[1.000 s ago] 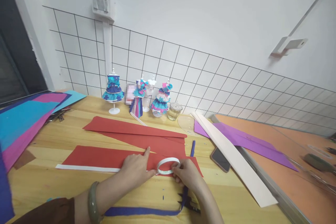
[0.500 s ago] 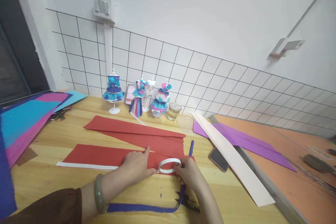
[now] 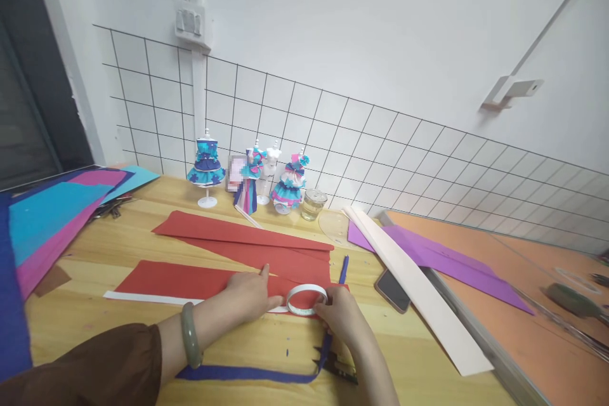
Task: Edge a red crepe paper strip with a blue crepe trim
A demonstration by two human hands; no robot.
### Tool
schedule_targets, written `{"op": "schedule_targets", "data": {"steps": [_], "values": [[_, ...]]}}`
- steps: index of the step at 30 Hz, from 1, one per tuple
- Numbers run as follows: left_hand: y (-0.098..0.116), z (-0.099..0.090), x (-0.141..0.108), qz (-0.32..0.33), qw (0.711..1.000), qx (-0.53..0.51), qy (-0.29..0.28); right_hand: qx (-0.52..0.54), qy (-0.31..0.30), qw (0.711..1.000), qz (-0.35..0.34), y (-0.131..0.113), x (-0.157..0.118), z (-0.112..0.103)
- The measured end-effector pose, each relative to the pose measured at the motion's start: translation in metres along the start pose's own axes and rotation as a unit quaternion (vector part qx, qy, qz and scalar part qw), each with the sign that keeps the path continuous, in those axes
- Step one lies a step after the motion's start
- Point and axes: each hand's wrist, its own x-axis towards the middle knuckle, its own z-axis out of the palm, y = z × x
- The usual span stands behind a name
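Observation:
My left hand [image 3: 248,295] lies on a strip of red crepe paper [image 3: 171,278], pressing it against the table, with thumb and index finger spread. Along the paper's near edge runs a white strip of tape [image 3: 152,297], partly covered by my left hand and wrist. In my right hand [image 3: 340,311] is a roll of white tape [image 3: 289,302], standing on its edge near the paper's right end. Its fingers pinch the roll's right side. A short white stretch shows between my left thumb and the roll. Another folded red piece [image 3: 238,240] lies just beyond.
A dark blue strip [image 3: 247,373] and partly hidden black-handled scissors [image 3: 335,365] lie near my right wrist. Doll stands in paper dresses [image 3: 207,162] and a glass [image 3: 314,204] line the back. A phone [image 3: 394,288], pale strip [image 3: 419,285] and purple paper [image 3: 442,260] lie right.
My left hand has slid slightly left, and more white tape shows between its thumb and the roll. The right hand keeps its grip on the roll. The camera view has shifted a little.

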Motion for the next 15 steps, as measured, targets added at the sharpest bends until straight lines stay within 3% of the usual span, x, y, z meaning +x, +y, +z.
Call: {"op": "schedule_targets", "data": {"steps": [15], "values": [[0.015, -0.002, -0.006, -0.038, 0.999, 0.026, 0.018, 0.025, 0.001, 1.000, -0.015, 0.002, 0.000, -0.001]]}}
